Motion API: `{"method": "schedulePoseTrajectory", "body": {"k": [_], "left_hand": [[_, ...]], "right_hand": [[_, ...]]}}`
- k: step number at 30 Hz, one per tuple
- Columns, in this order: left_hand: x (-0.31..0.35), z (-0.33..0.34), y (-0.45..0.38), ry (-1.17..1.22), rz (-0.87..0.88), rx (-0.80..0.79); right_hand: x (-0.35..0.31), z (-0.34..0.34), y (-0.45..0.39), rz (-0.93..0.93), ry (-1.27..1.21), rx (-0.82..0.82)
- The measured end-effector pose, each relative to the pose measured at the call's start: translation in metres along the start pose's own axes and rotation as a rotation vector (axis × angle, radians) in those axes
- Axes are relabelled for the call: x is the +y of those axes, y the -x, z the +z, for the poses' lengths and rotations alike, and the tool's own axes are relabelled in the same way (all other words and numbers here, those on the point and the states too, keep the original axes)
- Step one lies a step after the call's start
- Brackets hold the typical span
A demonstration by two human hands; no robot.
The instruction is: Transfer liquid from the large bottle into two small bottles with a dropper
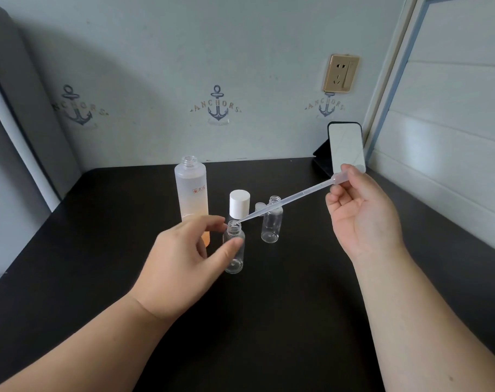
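Note:
A tall frosted large bottle (192, 190) with orange-tinted liquid stands uncapped on the black table (268, 306). Its white cap (239, 203) stands to its right. My left hand (181, 264) holds a clear small bottle (234, 253) between thumb and fingers at its neck and shoulder. My right hand (359, 210) pinches the bulb of a clear plastic dropper (291, 198), whose tip sits in the mouth of that small bottle. A second clear small bottle (271, 222) stands open just to the right, with a small clear cap (259, 205) behind it.
A phone (345, 147) leans on a dark stand at the back right corner of the table. The wall with anchor prints and a gold socket (341, 73) runs behind; a white panelled wall borders the right side.

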State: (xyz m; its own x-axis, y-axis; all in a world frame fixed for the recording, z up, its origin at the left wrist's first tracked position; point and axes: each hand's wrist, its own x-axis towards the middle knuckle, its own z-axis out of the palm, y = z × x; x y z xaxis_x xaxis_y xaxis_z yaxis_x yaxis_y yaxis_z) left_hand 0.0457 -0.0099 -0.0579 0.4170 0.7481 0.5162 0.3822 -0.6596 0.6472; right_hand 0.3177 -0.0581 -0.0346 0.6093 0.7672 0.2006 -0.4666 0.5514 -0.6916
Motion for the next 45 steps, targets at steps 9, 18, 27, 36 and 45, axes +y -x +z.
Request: {"method": "schedulePoseTrajectory", "body": {"k": [9, 18, 27, 36, 45], "left_hand": [[-0.011, 0.012, -0.004, -0.080, -0.034, -0.161], [-0.011, 0.007, -0.003, -0.081, 0.083, -0.120], [-0.014, 0.009, -0.003, -0.083, 0.075, -0.125], [-0.013, 0.010, -0.004, -0.077, 0.087, -0.114], [-0.015, 0.010, -0.004, -0.086, 0.087, -0.129]], "right_hand": [[-0.002, 0.001, 0.001, -0.037, -0.004, -0.025], [0.001, -0.001, 0.001, 0.021, 0.014, 0.001], [0.002, 0.001, 0.002, 0.070, 0.050, 0.027], [0.001, 0.002, 0.004, 0.080, 0.025, 0.008], [0.000, 0.001, 0.004, 0.088, 0.018, -0.046]]}}
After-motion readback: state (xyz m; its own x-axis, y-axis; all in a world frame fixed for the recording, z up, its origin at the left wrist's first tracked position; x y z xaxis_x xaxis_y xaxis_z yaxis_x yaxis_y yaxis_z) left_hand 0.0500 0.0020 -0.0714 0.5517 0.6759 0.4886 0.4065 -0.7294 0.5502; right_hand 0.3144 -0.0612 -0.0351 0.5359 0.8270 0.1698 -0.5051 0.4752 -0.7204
